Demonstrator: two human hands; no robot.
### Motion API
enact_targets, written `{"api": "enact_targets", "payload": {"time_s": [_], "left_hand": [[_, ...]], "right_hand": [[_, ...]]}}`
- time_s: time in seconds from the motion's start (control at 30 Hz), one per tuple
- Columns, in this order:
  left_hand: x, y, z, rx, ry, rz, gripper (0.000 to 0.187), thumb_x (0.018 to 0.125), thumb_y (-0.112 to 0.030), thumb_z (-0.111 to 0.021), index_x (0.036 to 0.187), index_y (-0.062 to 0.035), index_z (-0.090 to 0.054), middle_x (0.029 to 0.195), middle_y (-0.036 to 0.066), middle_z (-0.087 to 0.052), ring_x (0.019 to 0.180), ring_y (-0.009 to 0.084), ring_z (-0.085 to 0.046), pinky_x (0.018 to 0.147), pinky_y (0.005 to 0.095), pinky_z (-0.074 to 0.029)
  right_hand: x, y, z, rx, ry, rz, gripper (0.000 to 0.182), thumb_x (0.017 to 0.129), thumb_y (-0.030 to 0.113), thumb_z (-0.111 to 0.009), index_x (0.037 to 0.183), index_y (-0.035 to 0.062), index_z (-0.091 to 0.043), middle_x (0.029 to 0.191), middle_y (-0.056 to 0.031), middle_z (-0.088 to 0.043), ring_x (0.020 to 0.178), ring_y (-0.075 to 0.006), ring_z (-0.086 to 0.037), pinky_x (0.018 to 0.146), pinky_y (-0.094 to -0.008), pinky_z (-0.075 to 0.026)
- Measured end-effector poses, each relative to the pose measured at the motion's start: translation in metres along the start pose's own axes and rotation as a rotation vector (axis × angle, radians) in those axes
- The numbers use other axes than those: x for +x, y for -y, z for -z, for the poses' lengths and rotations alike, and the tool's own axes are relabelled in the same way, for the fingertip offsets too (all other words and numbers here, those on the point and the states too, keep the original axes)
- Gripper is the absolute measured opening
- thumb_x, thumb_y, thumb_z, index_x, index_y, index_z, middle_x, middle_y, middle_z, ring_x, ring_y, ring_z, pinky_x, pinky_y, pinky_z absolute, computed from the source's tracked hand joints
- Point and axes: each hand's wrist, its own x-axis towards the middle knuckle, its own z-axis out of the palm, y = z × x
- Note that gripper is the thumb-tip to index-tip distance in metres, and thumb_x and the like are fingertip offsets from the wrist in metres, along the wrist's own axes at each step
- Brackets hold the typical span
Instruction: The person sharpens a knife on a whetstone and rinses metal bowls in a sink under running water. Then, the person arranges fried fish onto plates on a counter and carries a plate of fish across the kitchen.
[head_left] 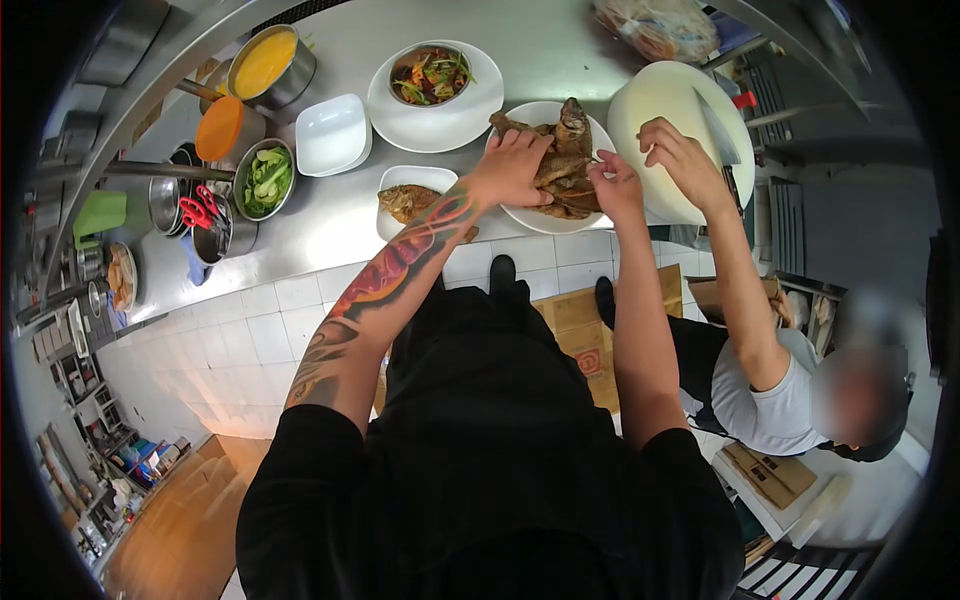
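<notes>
Browned whole fried fish lie on a white plate at the counter's front edge. My left hand rests on the fish at the left side, fingers stretched out and spread. Over the plate's right side, my right hand has its thumb and forefinger pinched together against the fish; a tiny pale bit shows at the fingertips, too small to name. Left of this plate, a smaller white dish carries another piece of fried fish, partly covered by my left forearm.
A co-worker's hand hovers above a round white cutting board with a cleaver. Behind stand a bowl of cooked food on a plate, a white square bowl, greens, yellow liquid and red-handled scissors.
</notes>
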Motion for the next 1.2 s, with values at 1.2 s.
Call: {"api": "enact_targets", "payload": {"time_s": [1.2], "left_hand": [[-0.043,-0.037,-0.061,-0.764,-0.199,0.418,0.044,0.082,-0.023,-0.069,0.115,0.0053,-0.059,0.096,0.025,-0.069,0.093,0.0439,-0.068,0.082,0.0514,-0.054]], "right_hand": [[-0.014,-0.069,0.053,-0.437,0.316,0.198,0.044,0.078,0.011,-0.079,0.117,0.0053,-0.06,0.088,-0.0083,-0.068,0.07,-0.0169,-0.064,0.067,-0.0317,-0.051]]}}
